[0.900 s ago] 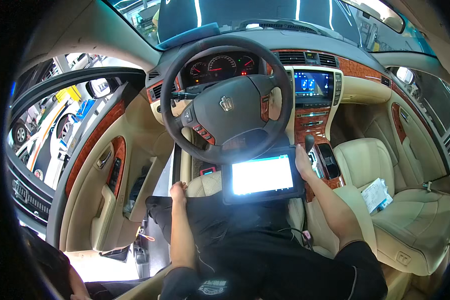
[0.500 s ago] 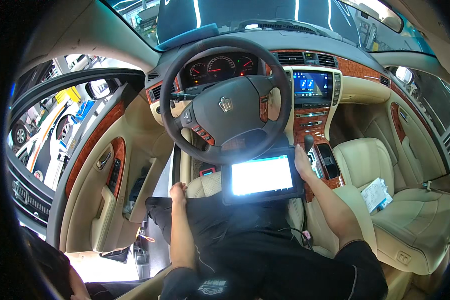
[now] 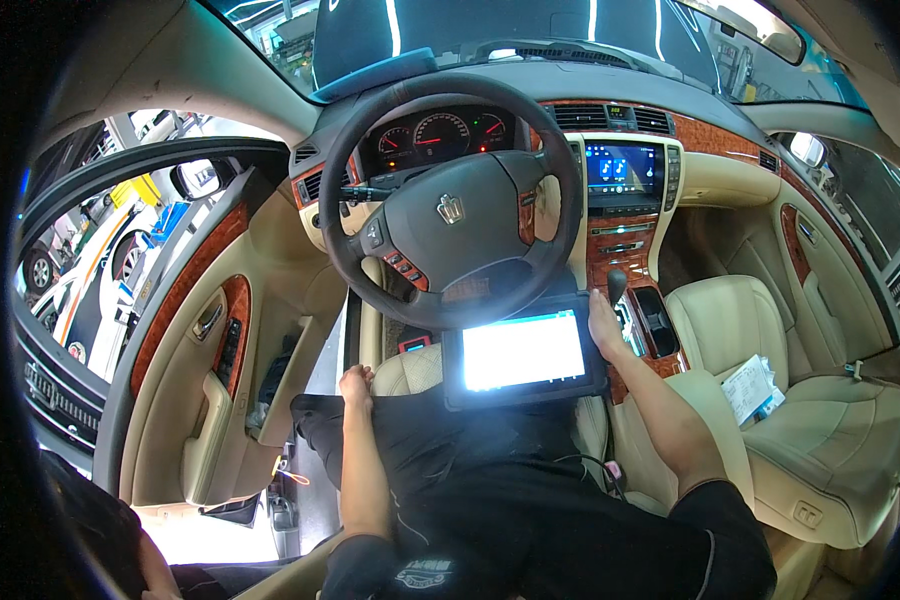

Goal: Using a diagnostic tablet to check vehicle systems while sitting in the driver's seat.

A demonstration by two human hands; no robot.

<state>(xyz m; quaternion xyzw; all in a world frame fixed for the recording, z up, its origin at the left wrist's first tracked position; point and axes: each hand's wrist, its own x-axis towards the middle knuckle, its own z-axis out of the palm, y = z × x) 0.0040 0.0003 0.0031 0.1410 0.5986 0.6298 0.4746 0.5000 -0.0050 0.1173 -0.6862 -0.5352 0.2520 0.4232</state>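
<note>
Tablet (image 3: 523, 350), pinched at its right edge by the right hand (image 3: 604, 327), could be tipped by one-sided holding; left hand (image 3: 356, 382) is curled.

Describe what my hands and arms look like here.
Your left hand and right hand are bare, with no gloves, rings or watch showing. Both forearms are uncovered, below short black sleeves. A thin pale line runs along the black cloth beside the right sleeve.
</note>
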